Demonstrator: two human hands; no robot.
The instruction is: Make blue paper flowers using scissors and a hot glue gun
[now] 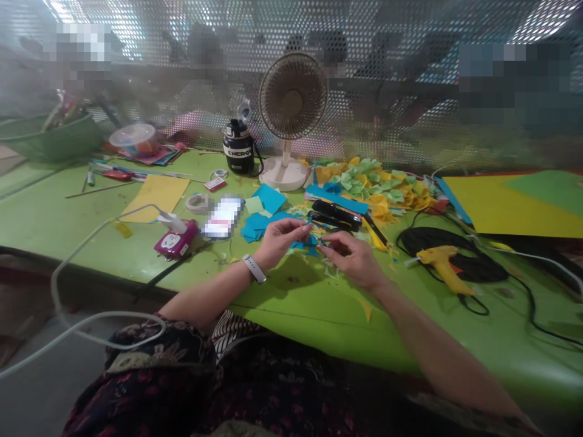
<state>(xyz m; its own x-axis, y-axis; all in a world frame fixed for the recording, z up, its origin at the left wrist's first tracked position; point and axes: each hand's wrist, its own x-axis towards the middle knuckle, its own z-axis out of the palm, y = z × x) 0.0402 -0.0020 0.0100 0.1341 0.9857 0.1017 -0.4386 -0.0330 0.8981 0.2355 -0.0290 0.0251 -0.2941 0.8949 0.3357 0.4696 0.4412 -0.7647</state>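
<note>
Head view: left hand and right hand facing each other just above a glossy light-green tabletop, fingertips near but apart. On the left, thumb and forefinger nearly meeting, as if in a light pinch; on the right, thumb and bent fingers close together at the tips. Contents of either pinch too small to make out, perhaps a sliver of paper; impossible to tell for certain. Beside the left hand and under the fingertips, small bright-blue paper pieces, loosely spread, with pale trimmed paper scraps near the right hand.

For such fine fingerwork, best to steady both wrists and pinch lightly, to avoid creasing thin paper. Keep spare fingers curled out of the line of sight. Work over bare green rather than over scraps, to avoid picking up strays. Mind the long black stapler-like tool just behind the fingertips, easily knocked. Keep the right forearm clear of the yellow plastic glue gun, nozzle toward the hands and possibly hot. With the round beige desk fan facing forward, hold light pieces down against any draught.
</note>
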